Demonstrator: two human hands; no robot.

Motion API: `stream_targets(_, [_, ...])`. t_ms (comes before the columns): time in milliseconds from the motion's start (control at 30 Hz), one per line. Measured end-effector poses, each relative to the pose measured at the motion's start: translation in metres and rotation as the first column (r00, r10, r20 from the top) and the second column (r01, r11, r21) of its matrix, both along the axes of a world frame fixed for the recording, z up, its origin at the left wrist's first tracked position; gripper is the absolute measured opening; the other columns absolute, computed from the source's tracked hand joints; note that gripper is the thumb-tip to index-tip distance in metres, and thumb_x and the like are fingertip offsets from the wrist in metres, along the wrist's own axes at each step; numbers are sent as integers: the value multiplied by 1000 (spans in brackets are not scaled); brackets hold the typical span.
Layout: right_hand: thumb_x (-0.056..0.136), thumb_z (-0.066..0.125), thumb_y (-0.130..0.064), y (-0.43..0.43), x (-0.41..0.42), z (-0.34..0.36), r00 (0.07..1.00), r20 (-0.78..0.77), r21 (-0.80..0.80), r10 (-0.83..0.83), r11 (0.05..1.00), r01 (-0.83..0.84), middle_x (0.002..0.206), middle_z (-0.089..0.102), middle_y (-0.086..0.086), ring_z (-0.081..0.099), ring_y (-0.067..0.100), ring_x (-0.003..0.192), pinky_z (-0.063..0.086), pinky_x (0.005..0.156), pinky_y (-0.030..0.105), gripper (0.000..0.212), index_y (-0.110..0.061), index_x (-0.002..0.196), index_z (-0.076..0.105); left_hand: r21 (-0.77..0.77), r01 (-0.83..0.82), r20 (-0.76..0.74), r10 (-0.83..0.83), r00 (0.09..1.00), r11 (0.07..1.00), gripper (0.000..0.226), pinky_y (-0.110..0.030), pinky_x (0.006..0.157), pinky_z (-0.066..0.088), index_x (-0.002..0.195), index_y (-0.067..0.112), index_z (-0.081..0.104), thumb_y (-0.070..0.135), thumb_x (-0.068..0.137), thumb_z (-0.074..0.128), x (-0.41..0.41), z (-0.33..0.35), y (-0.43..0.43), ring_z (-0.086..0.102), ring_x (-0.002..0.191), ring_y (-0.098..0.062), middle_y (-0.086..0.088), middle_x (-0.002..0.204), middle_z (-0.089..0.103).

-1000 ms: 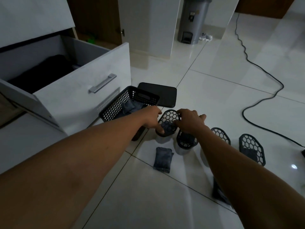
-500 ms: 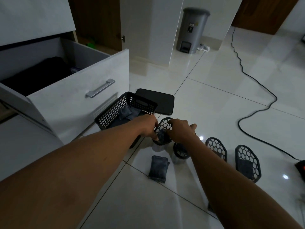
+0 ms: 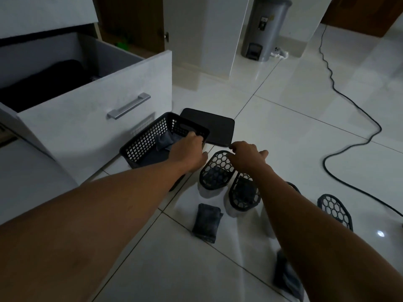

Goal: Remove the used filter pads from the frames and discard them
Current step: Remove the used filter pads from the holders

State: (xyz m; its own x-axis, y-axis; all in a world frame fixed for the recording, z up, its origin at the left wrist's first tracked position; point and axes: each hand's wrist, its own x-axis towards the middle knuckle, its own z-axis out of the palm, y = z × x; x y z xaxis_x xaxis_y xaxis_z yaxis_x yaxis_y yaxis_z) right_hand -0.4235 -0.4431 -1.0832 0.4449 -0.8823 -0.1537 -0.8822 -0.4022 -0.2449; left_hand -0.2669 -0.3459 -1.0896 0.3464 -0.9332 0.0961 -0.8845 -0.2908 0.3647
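Several black honeycomb filter frames stand on the white tile floor. My right hand [image 3: 248,156] pinches the top rim of the nearest frame [image 3: 217,171], which has something dark in its lower part. Beside it is a second frame [image 3: 244,196] with a grey pad inside. My left hand [image 3: 189,150] reaches over the rim of the black mesh basket [image 3: 144,142], fingers curled down next to a grey pad [image 3: 162,139]; I cannot see whether it holds anything. One loose pad [image 3: 207,223] lies on the floor, another pad [image 3: 285,277] by my right forearm.
Two more frames stand to the right, one frame [image 3: 335,211] in full view and one frame [image 3: 292,186] mostly behind my arm. A black lid [image 3: 209,127] lies behind the basket. An open white drawer [image 3: 98,101] is at left, a grey pedal bin [image 3: 268,27] far back, a black cable [image 3: 349,105] at right.
My left hand has left the frame and moved left over the basket. My right hand has stayed on the frame's top rim. The camera has shifted closer.
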Motion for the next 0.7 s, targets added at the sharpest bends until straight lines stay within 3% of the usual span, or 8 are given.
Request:
stream_targets(167, [97,41,-31,-51,20,-13,999,30,37,-41,999,40,121,62,3,52,30,118,24,100,56,35,-29,126,61,-36,-31,-77,28,997,999,15,-41,74,54,101,13,63,15,93,51,9,-25,-8,64,89,-28,-6,101,63])
stream_targets(233, [99,40,-27,-71,30,-18,999,1,108,41,993,-41,134,56,6,49,32,126,26,108,58,39,-24,135,55,-79,-17,-73,11,997,997,15,-42,74,54,103,13,62,13,93,51,7,-31,-9,63,88,-28,-7,102,62])
stream_targets(300, [102,41,-17,-84,45,-24,985,22,223,172,959,-173,151,42,15,40,33,137,28,116,47,45,-12,147,43,-115,-15,-60,8,998,993,17,-43,75,54,107,14,61,14,94,51,8,-35,-10,62,90,-27,-6,104,61])
stream_targets(367, [103,40,-10,-86,54,-28,972,23,299,235,926,-231,156,33,17,34,33,142,25,116,38,46,-8,149,36,-138,-9,-53,2,999,990,19,-44,75,54,110,15,63,16,96,49,11,-39,-13,62,92,-27,-6,106,62])
stream_targets(467, [101,40,-10,-94,53,-40,959,-67,361,275,903,-234,156,33,17,33,34,142,27,116,42,49,-11,150,36,-157,0,-101,-16,995,988,25,-45,78,53,115,11,64,19,98,47,12,-40,-15,61,96,-27,-8,110,63])
stream_targets(567, [93,43,-21,-115,39,-58,968,-178,286,175,951,-119,146,45,16,40,37,133,33,110,54,46,-16,139,47,-169,-3,-135,-20,991,986,32,-44,86,52,126,10,63,19,99,49,11,-40,-18,60,104,-27,-12,117,63])
stream_targets(633, [93,52,-24,-115,24,-54,957,-267,174,113,982,-67,137,50,11,37,35,133,27,109,59,36,-20,129,51,-180,0,-146,-26,989,984,36,-42,89,51,133,10,60,19,99,50,13,-39,-19,60,108,-27,-13,120,63])
stream_targets(700, [88,67,-37,-116,7,-52,933,-346,136,97,989,-52,135,51,10,35,34,134,23,108,60,43,-20,126,53,-180,6,-151,-34,988,984,37,-40,87,52,132,11,61,19,98,50,14,-39,-22,62,104,-26,-11,116,64])
